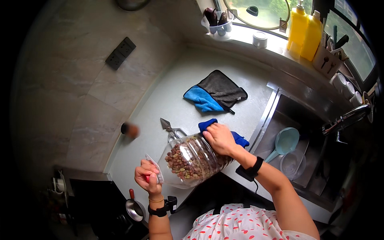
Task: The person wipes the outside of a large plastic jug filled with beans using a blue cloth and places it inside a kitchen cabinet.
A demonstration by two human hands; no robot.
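Observation:
A large clear plastic bottle [193,162], partly filled with brown and greenish beans or nuts, lies tilted on its side at the counter's front edge. My left hand [149,177] grips its neck end, around the red cap and white handle [155,168]. On the bottle's upper side, my right hand [219,136] presses a dark blue cloth [240,139]; the cloth sticks out on both sides of the fingers. Just behind the bottle lie kitchen scissors [172,129], their handles partly hidden by it. A grey and blue towel [219,91] is spread farther back.
To the right, a steel sink [276,117] holds a light blue ladle [286,141] and a clear plastic bowl [292,165] below a faucet [345,120]. A small dark-capped jar [130,130] stands near the wall. A small pan [135,208] sits lower left. Yellow bottles [304,33] line the windowsill.

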